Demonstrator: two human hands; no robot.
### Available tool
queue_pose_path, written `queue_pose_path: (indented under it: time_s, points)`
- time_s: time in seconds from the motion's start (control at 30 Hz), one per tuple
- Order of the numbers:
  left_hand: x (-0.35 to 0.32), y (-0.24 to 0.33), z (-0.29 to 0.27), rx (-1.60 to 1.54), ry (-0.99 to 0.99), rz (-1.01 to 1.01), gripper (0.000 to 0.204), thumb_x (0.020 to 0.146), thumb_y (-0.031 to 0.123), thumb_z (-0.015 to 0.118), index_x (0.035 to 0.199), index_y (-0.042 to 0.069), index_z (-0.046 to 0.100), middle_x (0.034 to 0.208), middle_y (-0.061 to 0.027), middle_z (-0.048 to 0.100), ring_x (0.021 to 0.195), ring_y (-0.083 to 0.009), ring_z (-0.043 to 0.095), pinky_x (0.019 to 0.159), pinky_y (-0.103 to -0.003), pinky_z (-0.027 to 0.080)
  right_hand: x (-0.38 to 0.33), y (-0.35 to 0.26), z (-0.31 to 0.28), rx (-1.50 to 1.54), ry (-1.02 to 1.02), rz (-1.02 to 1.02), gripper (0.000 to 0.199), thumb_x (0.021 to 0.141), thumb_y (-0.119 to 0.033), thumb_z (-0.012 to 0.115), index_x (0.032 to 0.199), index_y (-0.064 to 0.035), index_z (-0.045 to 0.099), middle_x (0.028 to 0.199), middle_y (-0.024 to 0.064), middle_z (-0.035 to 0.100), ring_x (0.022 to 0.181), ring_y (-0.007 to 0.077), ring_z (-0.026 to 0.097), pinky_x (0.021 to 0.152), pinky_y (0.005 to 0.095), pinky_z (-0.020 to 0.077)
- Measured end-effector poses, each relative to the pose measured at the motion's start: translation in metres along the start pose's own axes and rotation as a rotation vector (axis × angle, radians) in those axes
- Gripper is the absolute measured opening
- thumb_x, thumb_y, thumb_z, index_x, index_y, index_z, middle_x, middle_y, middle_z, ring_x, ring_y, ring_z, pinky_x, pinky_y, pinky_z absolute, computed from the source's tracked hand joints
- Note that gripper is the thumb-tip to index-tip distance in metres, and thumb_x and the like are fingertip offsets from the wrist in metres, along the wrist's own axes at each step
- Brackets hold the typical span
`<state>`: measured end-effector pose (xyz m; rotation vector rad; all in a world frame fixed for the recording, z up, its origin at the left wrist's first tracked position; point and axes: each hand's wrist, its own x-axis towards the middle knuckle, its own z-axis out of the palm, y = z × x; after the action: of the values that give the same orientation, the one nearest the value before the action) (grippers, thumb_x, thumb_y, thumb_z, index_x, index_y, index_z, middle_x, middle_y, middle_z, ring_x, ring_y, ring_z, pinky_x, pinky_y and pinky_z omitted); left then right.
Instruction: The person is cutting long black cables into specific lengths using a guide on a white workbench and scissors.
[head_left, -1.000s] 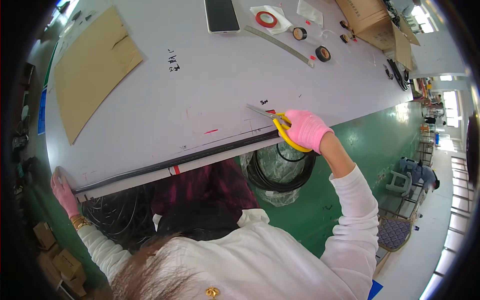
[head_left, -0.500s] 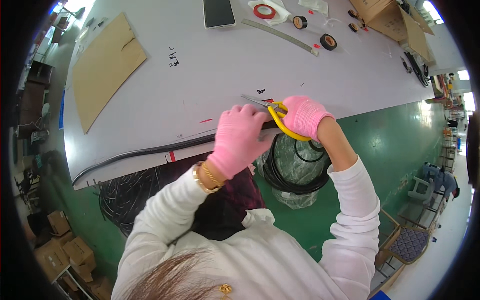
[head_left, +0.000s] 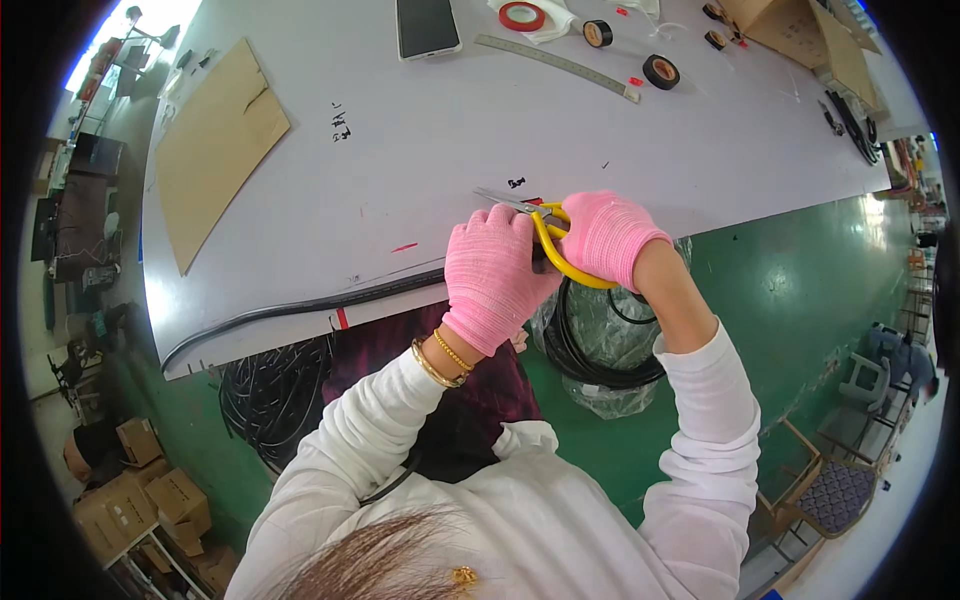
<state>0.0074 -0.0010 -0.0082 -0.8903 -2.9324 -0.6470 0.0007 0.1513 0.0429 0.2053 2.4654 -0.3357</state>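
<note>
A long black cable (head_left: 330,301) lies along the near edge of the table and runs under my left hand (head_left: 492,275). That hand, in a pink knit glove, has its fingers curled over the cable; a short dark stretch shows on its right side. My right hand (head_left: 612,238), gloved the same way, grips yellow-handled scissors (head_left: 562,264) close beside the left fingers. The scissors' metal blades point up and left over the tabletop, apart from the lying stretch of cable. My right fingertips are partly hidden behind the handles.
On the table are a cardboard sheet (head_left: 215,150), a phone (head_left: 428,28), a steel ruler (head_left: 560,66), red tape (head_left: 521,16) and black tape rolls (head_left: 661,71). An open carton (head_left: 790,38) stands far right. Coiled black cable (head_left: 590,365) lies below the table's near edge.
My left hand has slid right along the cable and now sits closer to the scissors, fingers more closed. My right hand keeps its grip on the scissors. The whole view has shifted slightly.
</note>
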Motion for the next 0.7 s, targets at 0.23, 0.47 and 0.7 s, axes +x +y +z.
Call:
queue_pose_path:
  time_s: [0.23,0.47,0.7]
  points:
    - [0.002,-0.002,-0.006,-0.090,0.064,-0.005,0.036,0.070,0.038,0.075,0.090,0.009,0.067,0.088,-0.0087,0.062,0.086,-0.0283,0.060,0.075,-0.040,0.047,-0.022,0.018,0.023,0.175,0.253,-0.122,0.029,0.085,-0.029,0.063,0.095,-0.0020,0.062,0.085,0.0205,0.067,0.083,0.0383,0.065,0.072,0.0420,0.0528]
    - [-0.001,-0.012,-0.048,-0.515,-0.348,-0.066,0.019,0.072,0.023,0.068,0.082,0.007,0.070,0.073,-0.0121,0.063,0.075,-0.0287,0.061,0.069,-0.038,0.048,-0.065,0.015,0.047,0.611,0.725,-0.268,0.016,0.089,-0.017,0.063,0.097,-0.0043,0.060,0.084,0.0111,0.065,0.072,0.0243,0.064,0.066,0.0338,0.0508]
    - [-0.015,-0.021,-0.076,-0.812,-0.575,-0.219,0.016,0.074,0.009,0.064,0.084,-0.002,0.065,0.070,-0.0065,0.059,0.066,-0.0139,0.053,0.065,-0.028,0.047,-0.145,-0.017,0.162,1.759,0.204,-0.043,0.027,0.085,-0.027,0.070,0.093,-0.0059,0.056,0.086,0.0000,0.052,0.074,0.0103,0.049,0.066,0.0241,0.0418]
